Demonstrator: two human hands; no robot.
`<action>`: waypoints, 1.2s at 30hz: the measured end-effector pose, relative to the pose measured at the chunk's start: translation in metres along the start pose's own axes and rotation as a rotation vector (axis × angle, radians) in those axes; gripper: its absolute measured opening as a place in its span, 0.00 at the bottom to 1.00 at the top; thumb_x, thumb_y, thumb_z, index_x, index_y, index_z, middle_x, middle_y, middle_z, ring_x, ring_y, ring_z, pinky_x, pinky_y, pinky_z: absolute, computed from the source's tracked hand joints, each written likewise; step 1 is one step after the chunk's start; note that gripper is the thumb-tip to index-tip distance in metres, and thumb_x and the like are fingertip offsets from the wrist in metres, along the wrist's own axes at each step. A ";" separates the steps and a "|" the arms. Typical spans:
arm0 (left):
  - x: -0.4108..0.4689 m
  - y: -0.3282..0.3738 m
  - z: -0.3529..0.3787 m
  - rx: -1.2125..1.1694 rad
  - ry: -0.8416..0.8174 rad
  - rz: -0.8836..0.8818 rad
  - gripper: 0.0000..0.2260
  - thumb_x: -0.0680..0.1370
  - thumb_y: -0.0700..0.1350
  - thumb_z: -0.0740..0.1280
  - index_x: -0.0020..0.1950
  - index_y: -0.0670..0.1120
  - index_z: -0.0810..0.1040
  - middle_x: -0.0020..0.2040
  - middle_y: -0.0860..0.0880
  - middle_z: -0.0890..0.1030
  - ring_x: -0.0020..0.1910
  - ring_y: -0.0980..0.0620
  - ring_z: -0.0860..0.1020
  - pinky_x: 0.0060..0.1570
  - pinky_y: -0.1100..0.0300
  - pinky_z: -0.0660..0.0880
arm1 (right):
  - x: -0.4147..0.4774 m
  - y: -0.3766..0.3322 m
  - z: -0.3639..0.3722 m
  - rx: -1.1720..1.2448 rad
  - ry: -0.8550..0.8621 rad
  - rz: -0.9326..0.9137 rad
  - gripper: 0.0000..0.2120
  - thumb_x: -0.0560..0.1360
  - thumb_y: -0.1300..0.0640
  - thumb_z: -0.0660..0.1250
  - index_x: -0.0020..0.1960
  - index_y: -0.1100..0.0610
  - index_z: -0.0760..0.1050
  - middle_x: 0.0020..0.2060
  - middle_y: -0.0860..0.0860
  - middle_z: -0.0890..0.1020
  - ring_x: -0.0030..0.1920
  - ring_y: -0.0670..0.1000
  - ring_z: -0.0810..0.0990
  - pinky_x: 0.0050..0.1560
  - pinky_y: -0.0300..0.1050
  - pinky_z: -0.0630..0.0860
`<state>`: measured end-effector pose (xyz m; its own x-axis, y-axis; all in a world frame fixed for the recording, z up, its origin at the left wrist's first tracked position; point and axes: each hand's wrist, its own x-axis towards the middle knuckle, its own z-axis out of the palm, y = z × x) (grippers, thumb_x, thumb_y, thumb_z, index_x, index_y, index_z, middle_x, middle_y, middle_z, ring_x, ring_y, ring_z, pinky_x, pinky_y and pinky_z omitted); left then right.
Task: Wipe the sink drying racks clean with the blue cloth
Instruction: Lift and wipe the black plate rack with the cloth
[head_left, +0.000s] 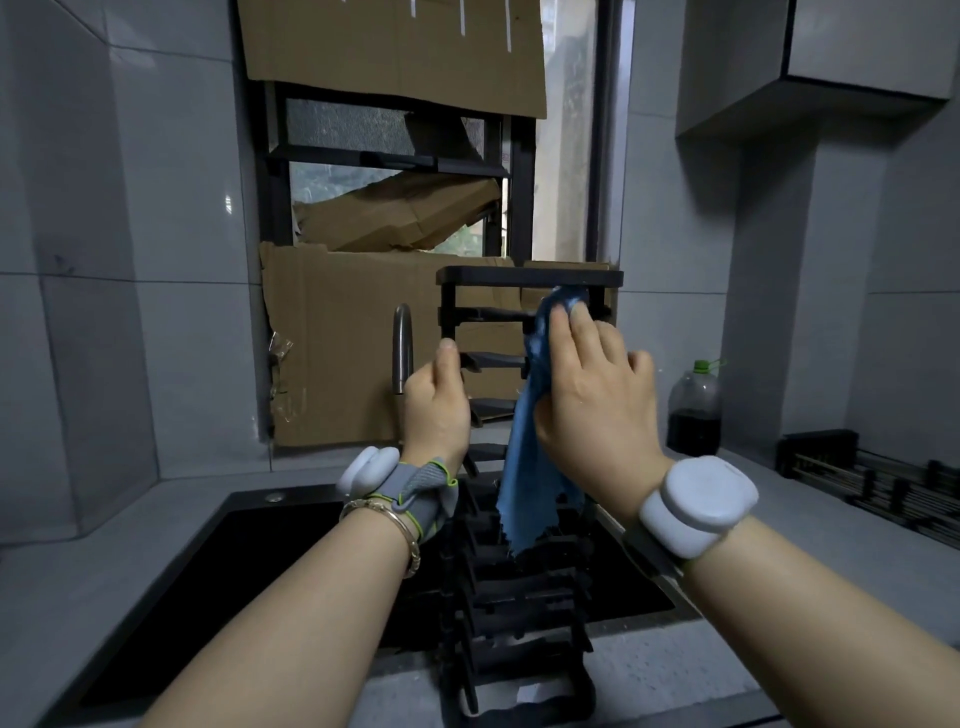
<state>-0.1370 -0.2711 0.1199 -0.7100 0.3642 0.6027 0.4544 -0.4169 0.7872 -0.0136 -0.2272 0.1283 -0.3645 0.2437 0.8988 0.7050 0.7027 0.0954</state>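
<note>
The right hand (587, 395) holds the blue cloth (530, 467) against a crossbar near the top of the black rack (524, 278). Its fingers lie over the bunched cloth and bend slightly round it. The thumb and palm side are hidden, so how tightly it is held cannot be told. The rest of the cloth hangs loose toward 6 o'clock, its frayed edge in front of the rack's lower bars.

At 9 o'clock from that hand, the left hand (436, 410) is curled round the rack's left upright, with only the thumb tip showing and the fingers out of sight behind it. The rack stands steeply tilted over the dark sink (249, 551). Its lower rungs blur into the sink's blackness, and its foot is partly cut off at the bottom edge.

A grey tap (401, 348) rises just past the left hand at 11 o'clock, its base hidden by the hand. Cardboard (343, 338) covers the window behind. At 3 o'clock a bottle (693, 410) of dark liquid stands on the counter (78, 571). At 4 o'clock lies a second rack (883, 478), cut off by the right edge.
</note>
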 end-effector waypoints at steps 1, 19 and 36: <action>0.000 0.000 0.000 -0.003 0.002 0.002 0.22 0.82 0.50 0.54 0.31 0.42 0.64 0.28 0.46 0.68 0.30 0.50 0.66 0.33 0.57 0.63 | 0.003 -0.002 -0.002 -0.038 -0.042 0.015 0.37 0.66 0.56 0.70 0.71 0.64 0.62 0.65 0.60 0.71 0.59 0.61 0.72 0.48 0.54 0.70; -0.004 0.004 -0.002 -0.021 0.032 0.015 0.22 0.82 0.48 0.55 0.28 0.45 0.61 0.27 0.49 0.66 0.28 0.53 0.64 0.31 0.58 0.63 | 0.003 -0.019 0.009 -0.075 0.006 -0.110 0.18 0.58 0.62 0.68 0.47 0.64 0.80 0.39 0.57 0.82 0.44 0.59 0.79 0.59 0.61 0.70; 0.000 0.000 -0.004 -0.043 0.024 -0.006 0.21 0.82 0.51 0.54 0.31 0.43 0.65 0.31 0.44 0.68 0.34 0.47 0.68 0.37 0.53 0.68 | 0.007 0.003 -0.009 -0.099 -0.306 -0.060 0.25 0.73 0.55 0.60 0.69 0.58 0.63 0.67 0.53 0.69 0.69 0.56 0.61 0.71 0.64 0.42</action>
<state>-0.1393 -0.2740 0.1193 -0.7259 0.3466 0.5941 0.4270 -0.4501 0.7843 -0.0090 -0.2294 0.1391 -0.5625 0.4037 0.7215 0.7269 0.6573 0.1990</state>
